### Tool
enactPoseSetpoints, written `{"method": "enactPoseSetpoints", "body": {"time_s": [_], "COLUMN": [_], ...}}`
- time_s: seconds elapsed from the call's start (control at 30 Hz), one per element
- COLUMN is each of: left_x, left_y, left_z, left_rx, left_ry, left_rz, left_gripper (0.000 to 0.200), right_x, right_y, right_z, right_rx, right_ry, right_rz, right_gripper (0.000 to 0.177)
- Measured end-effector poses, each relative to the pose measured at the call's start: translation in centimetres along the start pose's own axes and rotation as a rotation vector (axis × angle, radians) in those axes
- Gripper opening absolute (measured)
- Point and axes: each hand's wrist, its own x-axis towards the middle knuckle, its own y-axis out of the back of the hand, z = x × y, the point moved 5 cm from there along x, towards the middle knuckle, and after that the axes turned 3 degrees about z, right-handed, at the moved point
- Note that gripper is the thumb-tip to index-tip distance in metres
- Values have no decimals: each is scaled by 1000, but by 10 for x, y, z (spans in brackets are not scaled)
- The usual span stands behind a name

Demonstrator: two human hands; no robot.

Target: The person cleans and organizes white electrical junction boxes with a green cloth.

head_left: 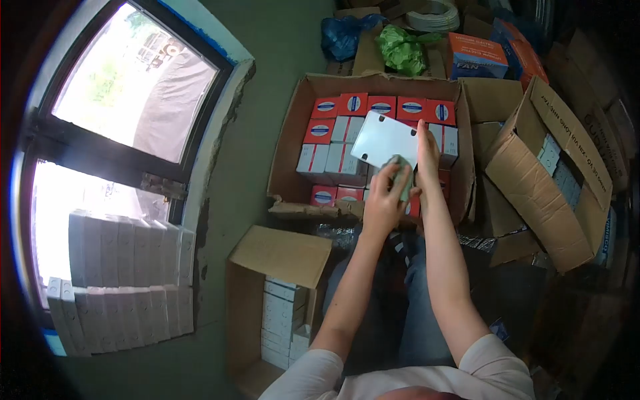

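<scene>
My right hand (427, 160) grips the right edge of a white rectangular panel (385, 141) with dark marks at its corners. The panel is tilted above an open carton (283, 150). My left hand (385, 200) is closed on a crumpled grey-green cloth (403, 175) at the panel's lower edge; the cloth partly hides that edge. Below the panel, the carton holds several small red-and-white boxes (320, 131), some showing red tops and others white sides.
An open carton (279, 257) with white boxes stands at lower left. To the right, another open carton (533, 193) leans over. White switch-plate-like pieces (120, 320) are stacked by the window at left. A green plastic bag (402, 50) and a fan box (477, 57) lie behind.
</scene>
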Motion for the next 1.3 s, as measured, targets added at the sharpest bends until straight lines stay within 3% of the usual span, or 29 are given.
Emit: {"method": "enactPoseSetpoints", "body": {"time_s": [0.07, 0.17, 0.27, 0.33, 0.37, 0.47, 0.57, 0.67, 0.8, 0.87, 0.93, 1.0, 1.07, 1.2, 1.3], "left_x": [22, 40, 28, 27, 27, 38, 41, 27, 33, 44, 41, 31, 25, 40, 39], "left_y": [6, 16, 14, 12, 7, 7, 26, 16, 6, 11, 17, 13, 5, -5, 3], "left_z": [11, -11, -34, -24, -16, -21, -40, -43, -18, -28, -39, -36, -14, -5, -28], "left_rx": [268, 257, 162, 78, 7, 81, 225, 126, 38, 151, 134, 0, -29, -4, 56], "left_ry": [-176, 20, 135, -32, -67, -123, 31, 113, -66, -72, 81, 93, -69, -150, -17], "left_rz": [92, 256, 220, 123, 82, 108, 260, 172, -34, 112, 214, 88, -37, 26, 185], "left_gripper": [43, 45, 49, 51, 51, 47, 44, 44, 52, 51, 51, 53, 53, 48, 47], "right_x": [-10, -8, -4, -2, 1, -10, -7, -12, -3, -4, -10, -3, 0, 3, 1], "right_y": [-6, -17, -8, -14, -11, -23, -18, -17, -12, -12, -11, -7, -6, -2, -8], "right_z": [-12, -16, -6, 0, -2, -1, -1, -8, -7, -5, -12, -8, -6, -1, 1], "right_rx": [-2, 141, 51, 40, -166, 100, 53, 64, 119, 204, 159, 127, 107, 8, 68], "right_ry": [-110, -9, 39, 26, 11, -60, 28, -27, -48, -49, -31, 18, -9, 25, 40], "right_rz": [-9, -58, 25, 50, 94, 0, 10, 67, 53, -10, 55, 83, 112, 4, 20], "right_gripper": [48, 50, 51, 52, 56, 60, 61, 61, 59, 58, 54, 53, 49, 49, 53]}}
